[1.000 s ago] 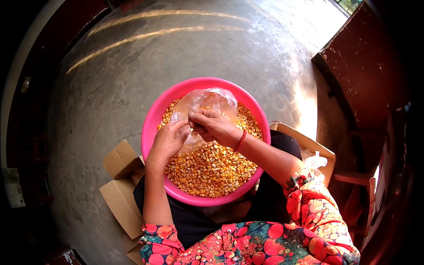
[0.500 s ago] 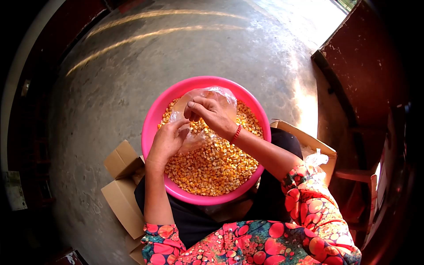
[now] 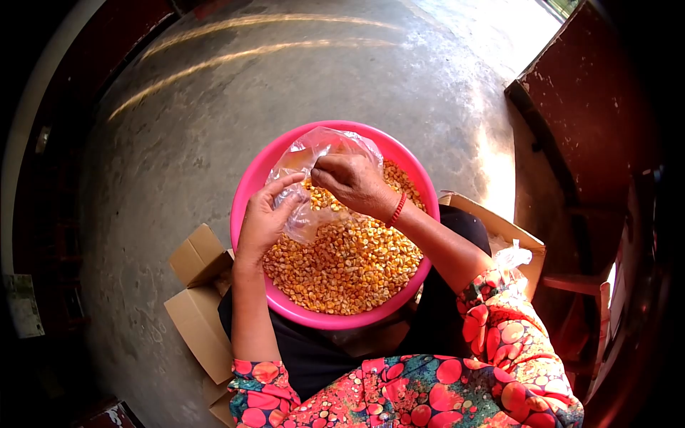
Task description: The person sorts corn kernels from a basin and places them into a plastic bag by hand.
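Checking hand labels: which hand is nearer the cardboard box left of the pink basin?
Left. The left hand is over the left side of the basin, toward the cardboard box; the right hand is farther off, nearer the middle.

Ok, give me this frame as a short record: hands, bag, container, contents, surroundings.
left hand: thumb and index finger spread apart, at the near-left part of the bag
right hand: fingers curled over the bag; grip unclear
bag: clear plastic, crumpled, above the kernels toward the basin's far side
container: pink round basin
contents: loose yellow-orange corn kernels
wrist: red bracelet, right arm
surroundings: open left cardboard box, right cardboard box, grey floor
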`<act>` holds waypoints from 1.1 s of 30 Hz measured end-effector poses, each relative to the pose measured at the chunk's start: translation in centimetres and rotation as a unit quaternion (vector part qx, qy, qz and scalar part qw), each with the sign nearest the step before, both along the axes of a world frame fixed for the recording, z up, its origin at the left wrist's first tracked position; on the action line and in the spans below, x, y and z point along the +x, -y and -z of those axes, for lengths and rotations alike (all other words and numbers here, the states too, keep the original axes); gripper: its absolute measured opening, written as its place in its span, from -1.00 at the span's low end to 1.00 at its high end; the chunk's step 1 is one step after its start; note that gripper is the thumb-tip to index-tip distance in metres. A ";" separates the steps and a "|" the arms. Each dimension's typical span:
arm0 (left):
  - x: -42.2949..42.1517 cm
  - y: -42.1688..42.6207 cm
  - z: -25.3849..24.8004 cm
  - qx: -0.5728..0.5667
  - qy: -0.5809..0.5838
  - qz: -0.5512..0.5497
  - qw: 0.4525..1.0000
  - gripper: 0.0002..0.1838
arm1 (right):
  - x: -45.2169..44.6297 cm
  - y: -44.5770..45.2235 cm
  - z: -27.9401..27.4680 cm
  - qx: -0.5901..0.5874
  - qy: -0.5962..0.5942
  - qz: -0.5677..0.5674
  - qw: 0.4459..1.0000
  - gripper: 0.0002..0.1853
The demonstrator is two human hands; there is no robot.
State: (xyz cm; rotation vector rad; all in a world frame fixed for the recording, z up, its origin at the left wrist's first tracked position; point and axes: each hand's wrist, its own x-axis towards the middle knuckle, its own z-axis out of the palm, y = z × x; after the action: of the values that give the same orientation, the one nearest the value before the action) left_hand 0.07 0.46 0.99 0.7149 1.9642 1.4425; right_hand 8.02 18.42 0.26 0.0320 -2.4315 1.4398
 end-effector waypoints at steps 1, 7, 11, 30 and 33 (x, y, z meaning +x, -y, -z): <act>0.1 -0.3 -0.5 0.109 0.062 -0.036 0.991 -0.69 | 0.0 0.1 -0.1 0.000 0.000 0.001 1.000 -0.81; -1.0 0.2 1.0 0.022 -0.079 -0.102 0.991 -0.75 | 1.0 2.2 0.0 -0.011 -0.024 -0.185 0.982 -0.91; -0.6 0.2 1.3 -0.109 -0.225 -0.072 0.966 -0.74 | 2.7 6.2 2.7 0.083 -0.039 -0.326 0.941 -0.92; -0.8 0.5 1.5 -0.077 -0.216 -0.061 0.971 -0.75 | 3.7 8.2 4.3 0.142 0.020 -0.333 0.932 -0.74; -0.6 0.4 1.1 -0.100 -0.194 -0.054 0.974 -0.74 | 2.8 7.9 3.5 -0.028 -0.003 -0.269 0.963 -0.65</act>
State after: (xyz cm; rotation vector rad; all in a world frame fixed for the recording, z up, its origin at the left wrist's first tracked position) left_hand -0.54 0.06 -0.09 0.8592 2.4400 1.2053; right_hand 10.86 10.51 -3.23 0.7338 -2.4855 1.7079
